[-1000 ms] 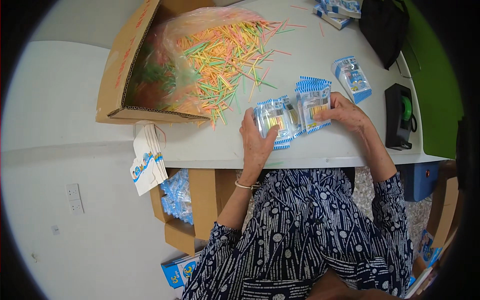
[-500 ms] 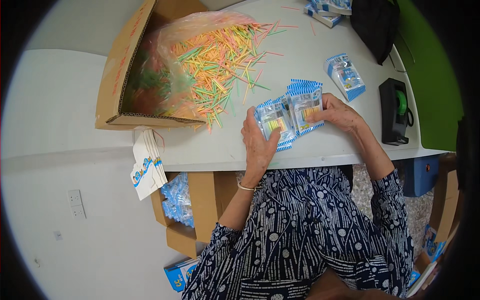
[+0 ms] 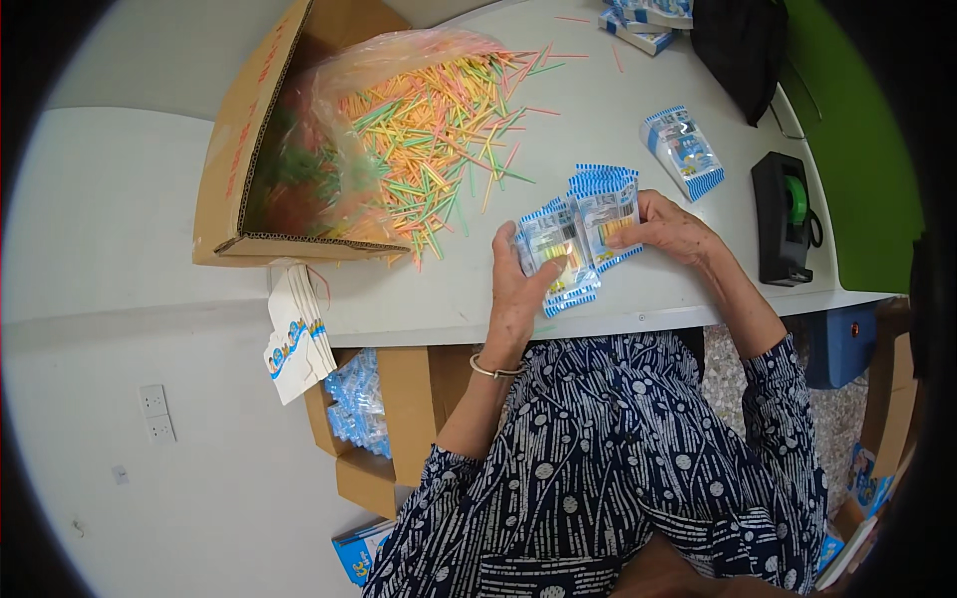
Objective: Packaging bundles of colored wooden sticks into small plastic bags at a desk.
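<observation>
Two small stacks of clear packets with blue striped ends are held side by side above the table's front part. My left hand point(image 3: 518, 279) is closed on the left stack of packets point(image 3: 551, 239), its thumb lying across the top packet. Around the right edge of the other stack of packets point(image 3: 603, 204) my right hand point(image 3: 673, 229) is closed, thumb on top. Short coloured sticks show through the clear film of both. Another packet point(image 3: 683, 149) of the same kind lies on the table beyond my right hand.
A cardboard box point(image 3: 224, 149) on its side spills many coloured sticks point(image 3: 429, 130) from a plastic bag. At right stands a black tape dispenser point(image 3: 773, 219). Flat white cartons point(image 3: 299, 339) hang at the table's edge, above an open box of packets point(image 3: 359, 399). Small boxes point(image 3: 638, 35) lie far back.
The left stack has shifted slightly, its packets now lying more squarely together. Both hands keep their hold; the whole view has moved a little.
</observation>
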`<state>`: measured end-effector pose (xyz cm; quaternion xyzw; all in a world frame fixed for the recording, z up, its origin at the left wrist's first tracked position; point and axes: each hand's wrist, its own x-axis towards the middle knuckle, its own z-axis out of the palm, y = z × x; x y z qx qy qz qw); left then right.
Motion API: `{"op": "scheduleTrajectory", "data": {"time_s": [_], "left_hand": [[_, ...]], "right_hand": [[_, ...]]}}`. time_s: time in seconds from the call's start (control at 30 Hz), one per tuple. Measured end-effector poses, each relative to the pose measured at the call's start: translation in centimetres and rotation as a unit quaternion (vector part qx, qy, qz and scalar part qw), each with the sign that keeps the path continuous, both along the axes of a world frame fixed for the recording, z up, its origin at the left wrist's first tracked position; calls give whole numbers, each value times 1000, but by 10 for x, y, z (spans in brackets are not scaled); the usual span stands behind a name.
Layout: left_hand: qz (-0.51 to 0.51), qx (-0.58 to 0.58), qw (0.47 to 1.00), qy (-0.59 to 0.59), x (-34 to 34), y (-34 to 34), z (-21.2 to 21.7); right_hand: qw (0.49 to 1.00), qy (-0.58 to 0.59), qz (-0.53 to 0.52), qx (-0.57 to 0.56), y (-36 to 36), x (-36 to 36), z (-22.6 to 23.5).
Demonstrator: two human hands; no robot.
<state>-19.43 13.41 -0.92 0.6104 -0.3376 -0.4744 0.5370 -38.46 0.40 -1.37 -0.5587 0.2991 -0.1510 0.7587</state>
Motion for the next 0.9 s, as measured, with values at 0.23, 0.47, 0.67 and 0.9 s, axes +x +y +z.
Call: {"op": "scheduleTrajectory", "data": {"time_s": [0.23,0.47,0.67,0.9], "left_hand": [[60,-15,998,-8,21,12,3],[34,-54,985,161,36,-3,17],[9,-8,973,229,16,-23,14],[11,-67,979,190,32,-18,44]], "right_hand": [[1000,-10,-4,8,-2,-3,-2],[1000,10,-1,-3,-3,-4,-8],[999,-25,-21,26,-18,-21,-8],[997,-48,-37,46,-20,-34,-7]]}}
